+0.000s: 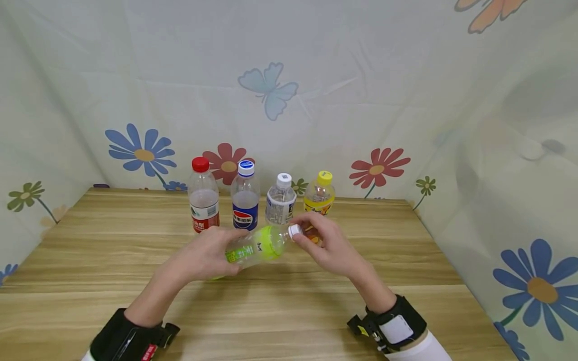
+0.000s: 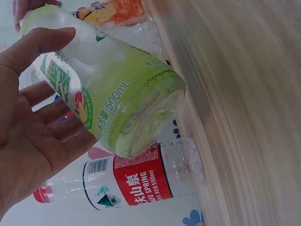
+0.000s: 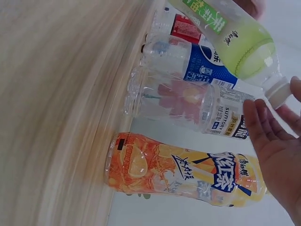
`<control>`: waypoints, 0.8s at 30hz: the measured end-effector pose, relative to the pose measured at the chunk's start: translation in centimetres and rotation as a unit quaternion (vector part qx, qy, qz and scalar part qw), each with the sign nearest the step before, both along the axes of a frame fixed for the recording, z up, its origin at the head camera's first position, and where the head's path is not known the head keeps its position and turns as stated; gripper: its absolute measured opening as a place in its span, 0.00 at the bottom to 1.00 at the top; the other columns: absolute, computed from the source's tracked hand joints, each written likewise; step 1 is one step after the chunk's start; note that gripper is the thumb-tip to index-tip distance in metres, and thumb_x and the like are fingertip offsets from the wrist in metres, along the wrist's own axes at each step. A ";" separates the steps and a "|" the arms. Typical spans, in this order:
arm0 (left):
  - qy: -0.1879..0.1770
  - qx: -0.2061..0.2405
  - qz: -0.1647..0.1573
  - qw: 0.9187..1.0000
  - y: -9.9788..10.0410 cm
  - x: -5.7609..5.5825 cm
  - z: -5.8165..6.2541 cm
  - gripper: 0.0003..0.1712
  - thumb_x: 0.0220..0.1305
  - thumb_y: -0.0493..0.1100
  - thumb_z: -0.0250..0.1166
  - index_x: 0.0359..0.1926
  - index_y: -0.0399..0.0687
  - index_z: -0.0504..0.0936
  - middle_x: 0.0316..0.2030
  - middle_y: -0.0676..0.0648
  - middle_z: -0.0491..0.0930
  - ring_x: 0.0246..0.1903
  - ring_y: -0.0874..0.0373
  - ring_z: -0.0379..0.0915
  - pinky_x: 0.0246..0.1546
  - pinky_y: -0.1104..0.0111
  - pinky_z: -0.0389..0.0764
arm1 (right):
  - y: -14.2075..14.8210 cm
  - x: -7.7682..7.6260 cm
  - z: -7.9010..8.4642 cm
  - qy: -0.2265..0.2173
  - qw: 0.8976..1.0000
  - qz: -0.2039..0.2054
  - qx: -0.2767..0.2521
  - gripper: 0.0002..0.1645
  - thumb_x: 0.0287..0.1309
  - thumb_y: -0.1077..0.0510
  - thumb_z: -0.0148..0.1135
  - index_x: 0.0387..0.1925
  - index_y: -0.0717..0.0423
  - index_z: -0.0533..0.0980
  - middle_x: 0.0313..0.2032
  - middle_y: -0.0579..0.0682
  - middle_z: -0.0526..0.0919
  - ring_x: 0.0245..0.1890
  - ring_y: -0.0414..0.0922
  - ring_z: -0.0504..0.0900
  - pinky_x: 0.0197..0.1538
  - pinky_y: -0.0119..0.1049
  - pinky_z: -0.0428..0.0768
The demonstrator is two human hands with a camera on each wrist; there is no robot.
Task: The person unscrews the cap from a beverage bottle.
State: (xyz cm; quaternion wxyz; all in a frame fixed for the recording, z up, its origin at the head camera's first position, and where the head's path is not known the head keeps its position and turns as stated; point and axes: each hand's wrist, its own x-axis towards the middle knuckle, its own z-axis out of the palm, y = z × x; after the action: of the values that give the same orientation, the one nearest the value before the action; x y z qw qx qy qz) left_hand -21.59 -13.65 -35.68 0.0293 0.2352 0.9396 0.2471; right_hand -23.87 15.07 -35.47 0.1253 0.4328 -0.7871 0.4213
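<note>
The green bottle (image 1: 270,243) is up off the table (image 1: 293,321), tilted, gripped round its lower part by the left hand (image 1: 209,253), while the right hand (image 1: 331,243) pinches its white cap (image 1: 295,230). The cap sits on the neck; whether it is loose cannot be told. Behind, the red-capped bottle (image 1: 204,200), cola bottle (image 1: 245,200), clear bottle (image 1: 280,205) and yellow-capped bottle (image 1: 319,193) stand upright in a row, all capped, so any work on them appears undone. The row, close behind the hands, seems the likeliest obstacle; the right hand partly hides the yellow-capped one.
</note>
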 end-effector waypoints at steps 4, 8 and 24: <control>0.009 -0.011 0.008 1.000 0.1 0.1 0.1 0.40 0.46 0.46 0.78 0.63 0.49 0.77 0.55 0.50 0.78 0.48 0.57 0.75 0.48 0.63 0.77 | 0.2 -0.2 -0.4 -0.040 0.999 -0.031 0.004 0.13 0.65 0.63 0.63 0.50 0.56 0.76 0.34 0.43 0.79 0.29 0.41 0.76 0.30 0.33 0.78; 0.016 -0.014 0.011 1.000 0.2 0.3 0.1 0.40 0.47 0.46 0.78 0.63 0.49 0.76 0.57 0.49 0.76 0.51 0.55 0.75 0.49 0.61 0.77 | 0.1 0.0 -0.4 -0.056 0.997 -0.046 0.002 0.09 0.67 0.58 0.62 0.47 0.52 0.77 0.30 0.41 0.78 0.24 0.41 0.74 0.25 0.32 0.74; 0.049 -0.022 0.012 0.999 0.5 0.5 -0.3 0.42 0.50 0.51 0.78 0.65 0.54 0.72 0.61 0.49 0.71 0.57 0.53 0.72 0.53 0.56 0.74 | -0.4 0.6 0.0 -0.011 0.993 -0.119 0.006 0.04 0.66 0.60 0.63 0.41 0.54 0.79 0.29 0.38 0.77 0.23 0.37 0.74 0.24 0.30 0.75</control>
State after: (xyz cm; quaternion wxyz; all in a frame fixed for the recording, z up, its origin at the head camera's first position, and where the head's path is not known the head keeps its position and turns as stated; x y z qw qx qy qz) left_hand -21.14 -13.15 -35.99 -0.0144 0.2350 0.9478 0.2153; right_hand -23.24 14.62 -35.48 0.1629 0.3324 -0.8369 0.4032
